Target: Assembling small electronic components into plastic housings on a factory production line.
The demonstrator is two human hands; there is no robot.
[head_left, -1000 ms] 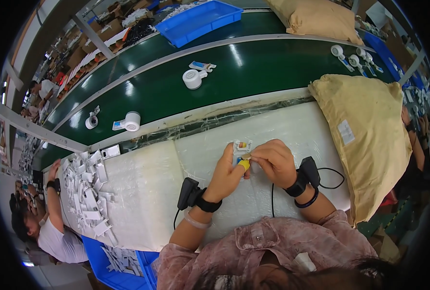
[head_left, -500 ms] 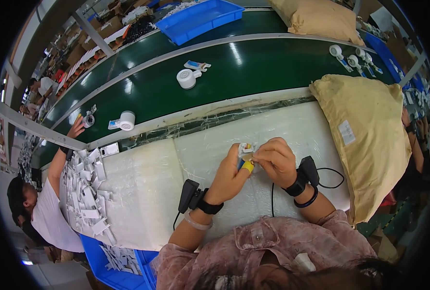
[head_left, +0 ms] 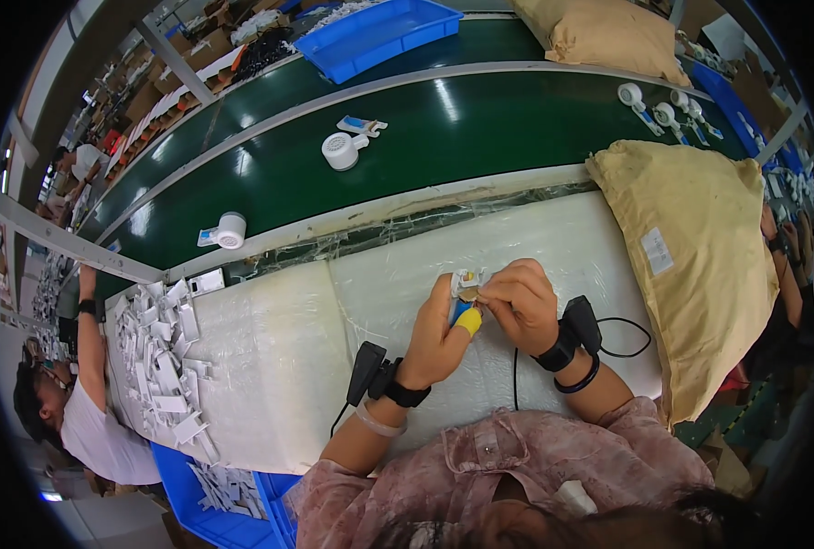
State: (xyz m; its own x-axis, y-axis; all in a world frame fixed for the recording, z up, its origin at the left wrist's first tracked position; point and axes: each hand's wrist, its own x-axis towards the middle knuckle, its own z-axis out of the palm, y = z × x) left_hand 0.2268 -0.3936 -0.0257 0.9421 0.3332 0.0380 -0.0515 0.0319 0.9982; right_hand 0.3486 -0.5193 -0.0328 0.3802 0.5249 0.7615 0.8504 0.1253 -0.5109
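We see two bare hands working on one small white part (head_left: 467, 278), which lies between them over a pale, plastic-wrapped work surface (head_left: 288, 320). The left hand (head_left: 432, 343) is closed around the part, its thumb, capped by one yellow cover (head_left: 468, 320), pressed near the part's lower end, where one blue patch (head_left: 461, 309) shows. The right hand (head_left: 523, 306) has its thumb and fingertips drawn together at the part's right edge; whether they grip the part itself or some smaller piece, we cannot tell. Each wrist bears one black strapped device, two in all.

Beyond the surface we note one green belt (head_left: 480, 128). On it we count one round white device (head_left: 341, 151) near the middle, with one blue-and-white piece (head_left: 363, 125) just beside it; one more white device (head_left: 231, 231) at left; and a cluster (head_left: 665, 115) of at least three at far right. We count two tan sacks, one near (head_left: 700, 274) and one beyond the belt (head_left: 608, 41), and one blue tray (head_left: 380, 41) at the top. At left lies one heap of white pieces (head_left: 165, 357), overlapping too closely to count, above a blue bin (head_left: 178, 489) holding more; beside them leans one co-worker (head_left: 105, 444) in white.
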